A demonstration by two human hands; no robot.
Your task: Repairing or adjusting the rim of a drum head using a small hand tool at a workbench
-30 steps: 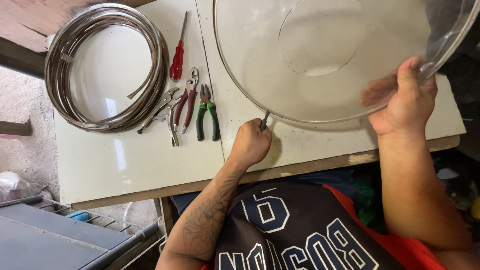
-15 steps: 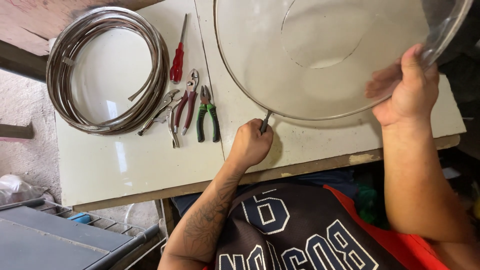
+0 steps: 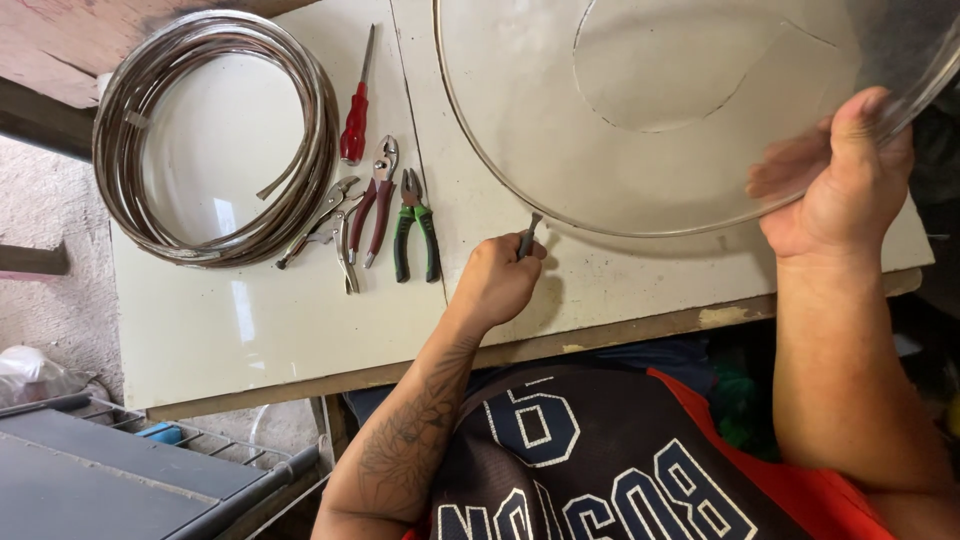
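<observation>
A large clear round lid or bowl [image 3: 620,150] with a thin metal rim lies tilted over the right part of the white table [image 3: 250,320]. My right hand [image 3: 835,180] grips its right edge, thumb on top and fingers seen through the clear material. My left hand [image 3: 497,282] is closed around a small dark metal tool [image 3: 527,236] whose tip points up at the near rim of the lid.
A coil of flat metal strip [image 3: 215,135] lies at the table's left. Beside it are a red-handled screwdriver [image 3: 355,120], locking pliers [image 3: 325,225], red-handled pliers [image 3: 375,200] and green-handled pliers [image 3: 413,225]. A grey metal frame [image 3: 110,470] stands below left.
The clear lid has shifted slightly up and to the right with my right hand. My left hand stays in the same spot with the small tool.
</observation>
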